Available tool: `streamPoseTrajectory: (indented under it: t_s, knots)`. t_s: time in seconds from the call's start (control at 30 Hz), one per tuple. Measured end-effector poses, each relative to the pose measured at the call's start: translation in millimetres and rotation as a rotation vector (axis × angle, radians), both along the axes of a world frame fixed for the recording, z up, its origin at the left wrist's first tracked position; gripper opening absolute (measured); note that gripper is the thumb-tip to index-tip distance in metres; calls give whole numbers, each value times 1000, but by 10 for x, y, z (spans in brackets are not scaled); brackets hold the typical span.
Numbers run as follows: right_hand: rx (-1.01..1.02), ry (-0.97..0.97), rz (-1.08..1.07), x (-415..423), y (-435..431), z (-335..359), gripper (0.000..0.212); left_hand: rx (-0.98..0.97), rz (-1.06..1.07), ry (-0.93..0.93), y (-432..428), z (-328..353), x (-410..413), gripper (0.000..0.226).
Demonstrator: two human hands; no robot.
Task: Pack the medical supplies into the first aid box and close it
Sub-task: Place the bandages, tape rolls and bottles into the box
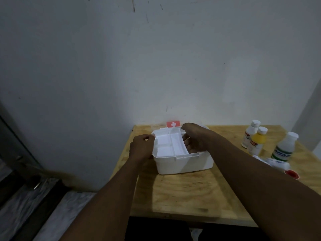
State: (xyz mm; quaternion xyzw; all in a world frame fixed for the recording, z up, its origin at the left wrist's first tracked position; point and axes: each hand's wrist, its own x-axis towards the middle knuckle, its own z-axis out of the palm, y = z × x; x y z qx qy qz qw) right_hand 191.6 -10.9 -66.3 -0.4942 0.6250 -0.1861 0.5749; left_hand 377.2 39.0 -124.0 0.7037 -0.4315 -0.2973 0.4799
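A white first aid box stands open on the wooden table. A white divided tray sits in its top. Behind the box the clear lid with a red cross label lies against the wall. My left hand grips the tray's left edge. My right hand holds the tray's right side, fingers curled inside it. To the right stand three bottles: a white one, a yellow one and a white one with a green label. A white tube and a red-rimmed cap lie in front of them.
The table butts against a grey wall at the back. Its left edge drops to a dim floor with a dark frame at lower left. Bare wood stretches in front of the box toward me.
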Motion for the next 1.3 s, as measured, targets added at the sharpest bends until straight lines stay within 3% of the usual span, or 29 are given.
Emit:
streamPoseTrajectory:
  t_s: [0.07, 0.17, 0.27, 0.7, 0.97, 1.07, 1.2, 1.3]
  knots:
    - [-250, 84, -26, -165, -18, 51, 33, -7, -13, -2, -31, -5, -24, 28]
    - [-706, 419, -45, -469, 1, 137, 24, -7, -46, 8, -86, -8, -59, 24]
    - [-865, 661, -78, -753, 34, 98, 24, 3, -58, 24, -133, 6, -92, 29]
    - [-831, 711, -150, -1097, 90, -330, 22, -7, -90, 31, -238, -43, -221, 26]
    - [-914, 631, -209, -1381, 185, -253, 22, 16, -88, 64, -237, -36, -250, 29]
    - [-880, 748, -193, -1714, 218, -179, 18, 11, -97, 85, -223, -28, -309, 24]
    - [-634, 1130, 93, -2073, 389, -118, 20, 6, -119, 95, -202, -20, -412, 23]
    - [-563, 1279, 187, -2180, 536, -161, 19, 5, -131, 80, -188, -12, -472, 22]
